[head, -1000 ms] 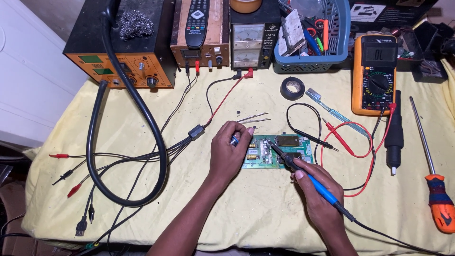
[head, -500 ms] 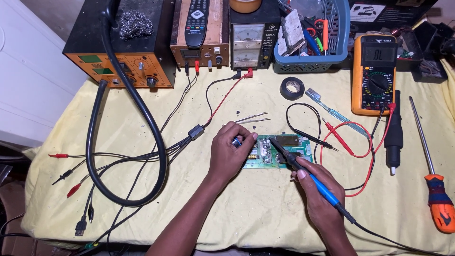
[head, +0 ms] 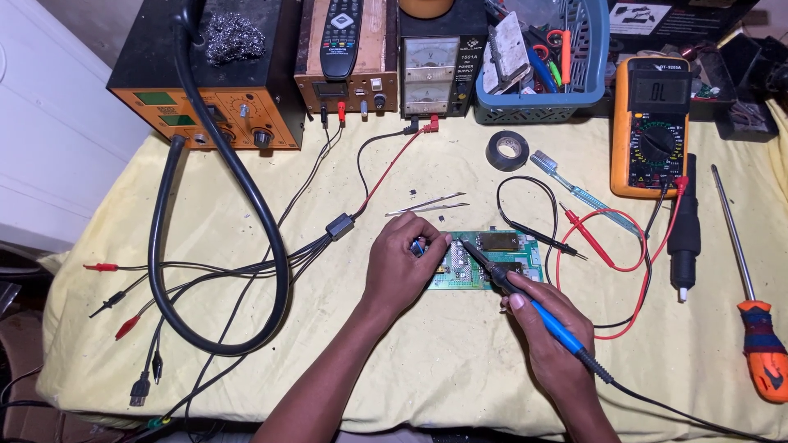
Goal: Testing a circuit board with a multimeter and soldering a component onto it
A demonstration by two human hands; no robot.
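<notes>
With the green circuit board (head: 491, 261) lying on the yellow cloth (head: 410, 369), the left hand (head: 402, 267) pinches a small blue part at its edge while the right hand (head: 552, 343), fingers wrapped around the blue-handled soldering iron (head: 525, 297), does best keeping the tip steady on one joint.

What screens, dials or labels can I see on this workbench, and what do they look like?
Multimeter: right rear, orange case, grey screen, round dial.
Power supply: rear centre, black box, two pale needle meters.
Station: rear left, orange front, two green displays, knobs.
Remote: on a wooden box, black, many buttons.
Left hand steadies the green board; right hand holds the iron.
</notes>
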